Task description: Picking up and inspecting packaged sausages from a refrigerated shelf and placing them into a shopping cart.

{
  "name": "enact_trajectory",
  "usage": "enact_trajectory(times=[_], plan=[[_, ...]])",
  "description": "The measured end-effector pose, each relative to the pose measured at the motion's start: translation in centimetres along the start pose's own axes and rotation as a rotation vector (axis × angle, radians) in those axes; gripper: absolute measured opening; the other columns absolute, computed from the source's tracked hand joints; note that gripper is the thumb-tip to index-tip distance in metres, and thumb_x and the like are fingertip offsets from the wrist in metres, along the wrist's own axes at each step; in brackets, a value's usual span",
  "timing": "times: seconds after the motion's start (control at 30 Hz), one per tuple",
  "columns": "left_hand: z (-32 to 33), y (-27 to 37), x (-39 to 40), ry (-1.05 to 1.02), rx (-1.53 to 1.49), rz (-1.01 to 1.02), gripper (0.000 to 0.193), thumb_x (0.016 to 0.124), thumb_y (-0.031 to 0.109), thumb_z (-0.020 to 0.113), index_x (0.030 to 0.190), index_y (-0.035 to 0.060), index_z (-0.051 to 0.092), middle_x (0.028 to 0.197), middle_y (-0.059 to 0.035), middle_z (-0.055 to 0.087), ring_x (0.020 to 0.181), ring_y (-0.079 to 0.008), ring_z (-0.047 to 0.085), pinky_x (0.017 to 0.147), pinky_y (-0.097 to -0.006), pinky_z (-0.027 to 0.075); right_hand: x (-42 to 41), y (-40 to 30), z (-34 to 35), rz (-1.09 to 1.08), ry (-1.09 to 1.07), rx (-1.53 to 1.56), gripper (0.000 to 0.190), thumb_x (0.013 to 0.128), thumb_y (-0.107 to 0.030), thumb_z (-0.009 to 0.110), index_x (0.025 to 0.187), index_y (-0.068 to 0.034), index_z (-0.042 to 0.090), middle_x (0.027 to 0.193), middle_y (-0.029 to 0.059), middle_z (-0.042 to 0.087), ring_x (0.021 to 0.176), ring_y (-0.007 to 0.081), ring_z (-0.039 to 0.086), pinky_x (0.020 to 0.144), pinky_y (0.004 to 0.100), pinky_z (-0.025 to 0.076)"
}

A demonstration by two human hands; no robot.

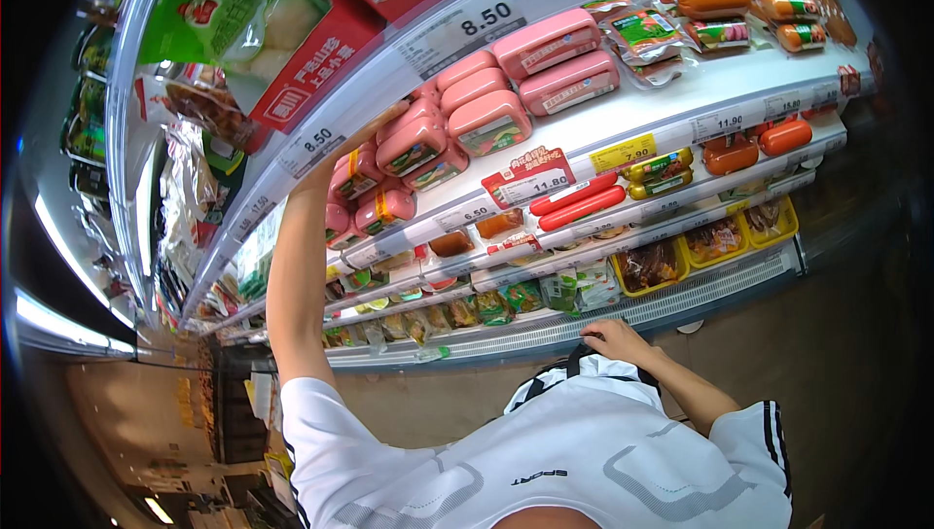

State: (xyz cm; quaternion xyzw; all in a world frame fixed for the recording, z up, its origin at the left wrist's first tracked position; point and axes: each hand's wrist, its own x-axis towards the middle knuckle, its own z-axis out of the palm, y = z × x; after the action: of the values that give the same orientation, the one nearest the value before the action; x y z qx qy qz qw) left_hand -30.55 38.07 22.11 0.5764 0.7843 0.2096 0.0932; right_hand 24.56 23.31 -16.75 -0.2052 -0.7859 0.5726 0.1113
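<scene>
My left arm is raised along the left of the view. My left hand (372, 131) reaches onto a shelf of a chilled display case, beside stacked pink packaged ham sausages (412, 144); the shelf edge above hides part of it, and its grip cannot be made out. Larger pink sausages (558, 44) lie stacked to the right of these. Low in front of my waist, my right hand (616, 341) is loosely bent near the case's bottom edge, above a dark strap (575, 361), with nothing seen in it.
A shelf edge with price tags (456, 33) crosses above the left hand; a green food bag (233, 7) and a red carton (321, 62) sit over it. Lower shelves hold red sausages (580, 202), bagged foods and yellow meat trays (649, 266). A grille (525, 332) runs along the bottom.
</scene>
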Motion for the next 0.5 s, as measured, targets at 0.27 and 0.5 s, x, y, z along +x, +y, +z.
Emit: enact_trajectory(times=[0.27, 0.5], plan=[[0.7, -1.7, 1.4, -0.123, -0.028, 0.030, 0.076, 0.096, 0.066, 0.048, 0.136, 0.0011, 0.058, 0.135, -0.0216, 0.059, 0.127, -0.0265, 0.055, 0.107, -0.0370, 0.041, 0.1, -0.4, 0.0, 0.002, 0.010, 0.000, 0.027, 0.090, -0.020, 0.064, 0.107, -0.001, 0.072, 0.106, 0.0209, 0.071, 0.099, 0.0386, 0.067, 0.089, 0.0449, 0.053], [-0.5, -5.9, 3.9, -0.179, -0.101, -0.014, 0.077, 0.097, 0.066, 0.047, 0.138, 0.0007, 0.056, 0.137, -0.0218, 0.058, 0.129, -0.0262, 0.054, 0.108, -0.0365, 0.040, -0.1, 0.7, 0.2, 0.003, 0.060, 0.059, 0.028, 0.089, -0.021, 0.064, 0.106, -0.001, 0.072, 0.104, 0.0209, 0.071, 0.098, 0.0389, 0.067, 0.088, 0.0441, 0.053]])
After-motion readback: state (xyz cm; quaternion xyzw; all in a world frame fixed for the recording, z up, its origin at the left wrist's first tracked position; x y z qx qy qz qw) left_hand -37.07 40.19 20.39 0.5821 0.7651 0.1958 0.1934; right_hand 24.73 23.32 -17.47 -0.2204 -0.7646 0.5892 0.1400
